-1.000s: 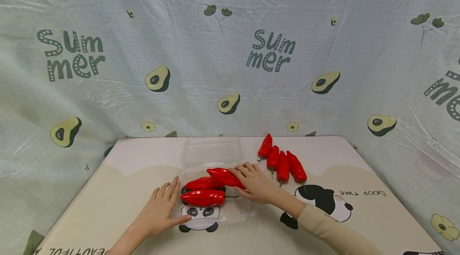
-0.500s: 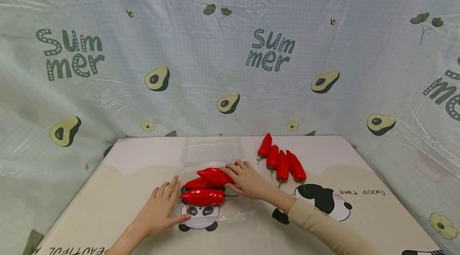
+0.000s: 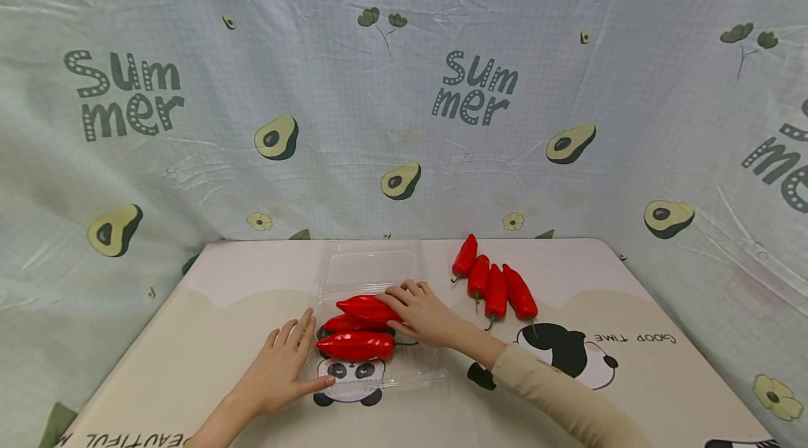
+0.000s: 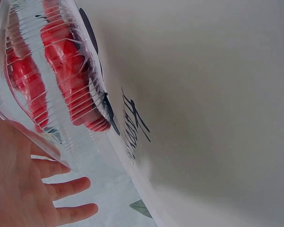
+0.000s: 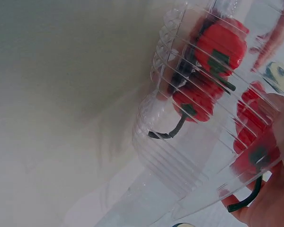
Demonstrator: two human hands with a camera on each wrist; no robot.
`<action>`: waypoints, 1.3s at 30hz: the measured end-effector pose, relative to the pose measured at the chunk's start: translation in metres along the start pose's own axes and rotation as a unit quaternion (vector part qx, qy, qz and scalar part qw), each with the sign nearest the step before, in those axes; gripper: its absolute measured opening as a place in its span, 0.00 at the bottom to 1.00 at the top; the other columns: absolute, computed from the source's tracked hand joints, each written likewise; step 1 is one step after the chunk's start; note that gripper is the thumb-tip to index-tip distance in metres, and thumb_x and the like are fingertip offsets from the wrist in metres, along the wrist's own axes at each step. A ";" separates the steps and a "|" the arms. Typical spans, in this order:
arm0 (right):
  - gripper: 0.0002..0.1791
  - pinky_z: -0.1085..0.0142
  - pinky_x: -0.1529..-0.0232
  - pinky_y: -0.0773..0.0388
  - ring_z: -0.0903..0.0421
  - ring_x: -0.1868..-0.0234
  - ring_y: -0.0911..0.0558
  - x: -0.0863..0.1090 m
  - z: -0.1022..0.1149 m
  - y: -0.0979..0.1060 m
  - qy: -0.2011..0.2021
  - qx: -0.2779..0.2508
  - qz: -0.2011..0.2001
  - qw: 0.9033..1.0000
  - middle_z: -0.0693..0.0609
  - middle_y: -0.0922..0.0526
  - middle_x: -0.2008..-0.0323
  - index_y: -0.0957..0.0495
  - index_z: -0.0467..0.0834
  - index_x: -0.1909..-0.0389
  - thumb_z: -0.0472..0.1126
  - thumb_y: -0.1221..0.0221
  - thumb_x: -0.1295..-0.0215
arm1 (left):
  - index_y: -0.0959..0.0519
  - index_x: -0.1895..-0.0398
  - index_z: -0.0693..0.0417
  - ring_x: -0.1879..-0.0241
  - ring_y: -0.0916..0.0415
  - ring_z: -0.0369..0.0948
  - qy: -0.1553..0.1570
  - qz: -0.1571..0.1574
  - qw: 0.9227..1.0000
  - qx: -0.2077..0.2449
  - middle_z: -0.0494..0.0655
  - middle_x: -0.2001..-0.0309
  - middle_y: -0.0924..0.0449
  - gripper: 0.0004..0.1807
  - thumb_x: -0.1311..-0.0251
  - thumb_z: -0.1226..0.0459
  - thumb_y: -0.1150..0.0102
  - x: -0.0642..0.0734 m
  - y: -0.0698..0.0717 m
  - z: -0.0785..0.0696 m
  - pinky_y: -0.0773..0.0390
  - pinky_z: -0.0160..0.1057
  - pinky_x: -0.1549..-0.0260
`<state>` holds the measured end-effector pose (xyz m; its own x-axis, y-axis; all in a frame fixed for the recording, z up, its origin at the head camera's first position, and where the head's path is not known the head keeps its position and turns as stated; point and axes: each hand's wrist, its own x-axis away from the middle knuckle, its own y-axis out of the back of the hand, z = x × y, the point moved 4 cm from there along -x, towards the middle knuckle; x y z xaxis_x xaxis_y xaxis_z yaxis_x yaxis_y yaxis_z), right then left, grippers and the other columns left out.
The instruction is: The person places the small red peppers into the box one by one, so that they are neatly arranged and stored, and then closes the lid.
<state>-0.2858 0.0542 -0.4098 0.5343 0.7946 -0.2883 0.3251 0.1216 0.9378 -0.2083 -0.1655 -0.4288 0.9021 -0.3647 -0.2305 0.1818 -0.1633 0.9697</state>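
Note:
A clear plastic clamshell box (image 3: 413, 367) lies with its lid folded back on the table. Inside it are two red peppers, the front pepper (image 3: 355, 346) and one behind it (image 3: 347, 324). My right hand (image 3: 423, 315) grips a third red pepper (image 3: 366, 308) by its stem end, above the rear part of the box. That pepper's green stem (image 5: 248, 198) hangs beside the fingers in the right wrist view. My left hand (image 3: 284, 367) rests with spread, straight fingers against the box's left side; the left wrist view shows its fingers (image 4: 68, 189) beside the ribbed wall.
Several more red peppers (image 3: 495, 292) lie in a loose row to the right of the box, toward the back. The open lid (image 3: 372, 266) reaches toward the table's far edge. A printed curtain (image 3: 341, 83) hangs behind and at the sides.
My right hand has moved left with the pepper, which now lies farther over the box and the rear pepper. The left hand has stayed in place.

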 end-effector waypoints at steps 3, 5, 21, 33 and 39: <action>0.27 0.63 0.50 0.35 0.57 0.49 0.35 -0.002 0.001 -0.003 0.004 0.012 0.003 1.000 0.56 0.30 0.47 0.39 0.52 0.39 0.54 0.51 0.38 | 0.40 0.38 0.66 0.41 0.40 0.57 -0.001 0.000 1.000 0.001 0.59 0.34 0.44 0.52 0.57 0.33 0.50 0.000 0.000 0.000 0.39 0.61 0.46; 0.27 0.63 0.49 0.34 0.57 0.49 0.35 -0.004 0.002 -0.005 0.005 0.017 0.005 1.000 0.56 0.30 0.46 0.39 0.52 0.39 0.54 0.51 0.38 | 0.40 0.38 0.66 0.41 0.40 0.57 0.000 0.002 1.000 0.002 0.59 0.34 0.45 0.52 0.56 0.33 0.50 0.000 0.001 0.000 0.39 0.61 0.46; 0.26 0.62 0.51 0.33 0.57 0.50 0.33 -0.016 0.007 -0.018 0.014 0.038 0.029 0.999 0.57 0.30 0.46 0.40 0.54 0.38 0.55 0.52 0.37 | 0.39 0.38 0.66 0.41 0.40 0.58 -0.001 0.002 1.000 -0.001 0.59 0.34 0.44 0.53 0.57 0.32 0.51 0.000 0.000 -0.001 0.39 0.61 0.46; 0.27 0.61 0.50 0.32 0.56 0.49 0.33 -0.021 0.012 -0.017 0.020 0.042 0.028 0.999 0.55 0.29 0.47 0.41 0.57 0.38 0.56 0.52 0.38 | 0.41 0.38 0.66 0.41 0.39 0.58 -0.004 -0.006 1.000 -0.001 0.59 0.34 0.44 0.53 0.56 0.33 0.50 0.000 0.001 0.000 0.39 0.60 0.46; 0.28 0.60 0.48 0.32 0.56 0.48 0.34 -0.022 0.014 -0.017 0.021 0.031 0.040 0.998 0.54 0.30 0.48 0.43 0.58 0.37 0.55 0.52 0.38 | 0.40 0.38 0.65 0.41 0.39 0.58 -0.002 -0.005 1.000 0.000 0.59 0.34 0.44 0.52 0.57 0.33 0.50 0.000 0.001 0.000 0.38 0.61 0.46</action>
<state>-0.2923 0.0265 -0.4225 0.5280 0.8247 -0.2027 0.3310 0.0201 0.9434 -0.2077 -0.1659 -0.4275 0.8985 -0.3674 -0.2404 0.1904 -0.1672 0.9674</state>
